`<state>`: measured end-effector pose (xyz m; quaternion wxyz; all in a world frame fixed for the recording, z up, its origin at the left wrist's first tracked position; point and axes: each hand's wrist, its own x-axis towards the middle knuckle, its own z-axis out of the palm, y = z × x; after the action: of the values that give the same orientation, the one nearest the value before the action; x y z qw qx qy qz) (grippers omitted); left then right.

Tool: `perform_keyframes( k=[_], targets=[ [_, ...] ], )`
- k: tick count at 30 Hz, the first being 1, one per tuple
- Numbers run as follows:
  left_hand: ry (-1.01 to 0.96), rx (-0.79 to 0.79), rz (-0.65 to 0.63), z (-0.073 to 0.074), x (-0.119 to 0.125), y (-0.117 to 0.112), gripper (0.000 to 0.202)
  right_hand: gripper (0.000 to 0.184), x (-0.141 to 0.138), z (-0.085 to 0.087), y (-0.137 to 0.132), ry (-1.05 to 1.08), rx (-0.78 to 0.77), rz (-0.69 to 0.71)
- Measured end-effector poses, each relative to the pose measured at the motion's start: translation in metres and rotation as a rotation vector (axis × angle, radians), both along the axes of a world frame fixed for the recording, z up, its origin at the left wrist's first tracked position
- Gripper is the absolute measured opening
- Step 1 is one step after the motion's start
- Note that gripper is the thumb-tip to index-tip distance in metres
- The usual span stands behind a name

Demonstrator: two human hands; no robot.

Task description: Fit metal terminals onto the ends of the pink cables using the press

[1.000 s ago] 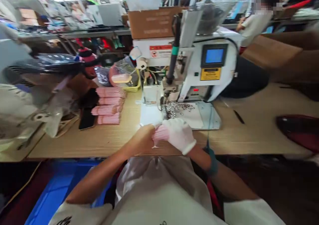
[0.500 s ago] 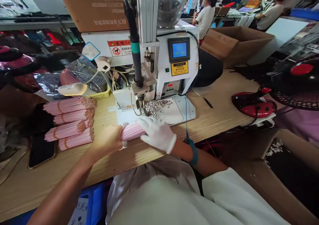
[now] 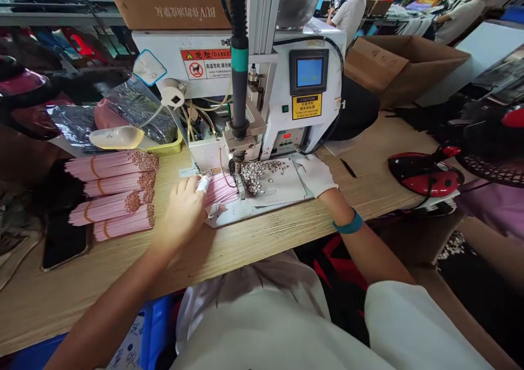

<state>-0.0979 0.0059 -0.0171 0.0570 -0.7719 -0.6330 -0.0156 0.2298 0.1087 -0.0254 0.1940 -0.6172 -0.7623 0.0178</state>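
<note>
My left hand (image 3: 186, 209), with white wraps on some fingertips, is closed around a bundle of thin pink wires (image 3: 221, 190). The bundle lies on the white base plate (image 3: 282, 187), its right end beside the metal tip (image 3: 240, 187) of the bench machine (image 3: 262, 102). Just right of that tip is a heap of small metal-and-white parts (image 3: 254, 176). My right hand (image 3: 317, 174), in a white glove with a teal band at the wrist, rests at the plate's right edge. Its fingers look stretched out and hold nothing visible.
Several banded bundles of pink wires (image 3: 114, 192) lie left on the wooden table (image 3: 241, 244), near a dark phone (image 3: 64, 243). A yellow basket (image 3: 170, 147) stands behind them. To the right are a red ladybug-shaped fan base (image 3: 429, 176) and an open carton (image 3: 405, 67). Other people sit farther back.
My right hand has left the wire bundle and moved right to the plate's edge. My left hand has brought the bundle up onto the plate by the machine tip. The view has come closer.
</note>
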Motion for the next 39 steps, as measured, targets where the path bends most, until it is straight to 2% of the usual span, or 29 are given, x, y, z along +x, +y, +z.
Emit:
perform_keyframes(
  k=[4, 8, 10, 13, 16, 20, 23, 28, 31, 34, 37, 39],
  targets=[
    [-0.062, 0.086, -0.074, -0.016, 0.019, -0.004, 0.057, 0.032, 0.005, -0.007, 0.005, -0.015, -0.030, -0.008],
    [-0.073, 0.057, -0.146, -0.030, 0.016, -0.004, 0.053, 0.031, 0.012, -0.010, 0.010, -0.023, -0.052, -0.017],
    [-0.078, 0.048, -0.182, -0.031, 0.010, -0.007, 0.050, 0.033, 0.019, -0.011, 0.011, -0.030, -0.059, -0.025],
    [-0.137, 0.089, -0.168, -0.029, 0.006, -0.009, 0.059, 0.034, 0.030, -0.011, 0.013, -0.045, -0.068, -0.040],
    [-0.179, 0.120, -0.150, -0.032, 0.011, -0.007, 0.069, 0.034, 0.037, -0.012, 0.017, -0.054, -0.082, -0.046],
    [-0.121, 0.089, -0.194, -0.041, 0.024, -0.006, 0.061, 0.035, 0.035, -0.017, 0.025, -0.043, -0.104, -0.036],
    [-0.088, 0.056, -0.178, -0.038, 0.032, -0.007, 0.055, 0.034, 0.033, -0.018, 0.025, -0.025, -0.113, -0.029],
    [-0.102, 0.086, -0.096, -0.023, 0.034, -0.009, 0.050, 0.015, 0.033, -0.012, 0.012, 0.038, -0.116, -0.042],
    [-0.123, 0.098, -0.108, -0.022, 0.028, -0.011, 0.065, 0.015, 0.018, -0.009, 0.002, 0.075, -0.101, 0.035],
    [-0.114, 0.054, -0.180, -0.030, 0.022, -0.011, 0.075, 0.018, -0.013, -0.010, -0.003, 0.000, -0.075, 0.142],
    [-0.097, 0.010, -0.173, -0.038, 0.019, -0.007, 0.063, 0.033, -0.049, -0.011, -0.004, -0.019, -0.095, 0.206],
    [-0.091, -0.003, -0.156, -0.038, 0.018, -0.002, 0.054, 0.035, -0.068, -0.008, -0.004, -0.026, -0.123, 0.275]
  ],
)
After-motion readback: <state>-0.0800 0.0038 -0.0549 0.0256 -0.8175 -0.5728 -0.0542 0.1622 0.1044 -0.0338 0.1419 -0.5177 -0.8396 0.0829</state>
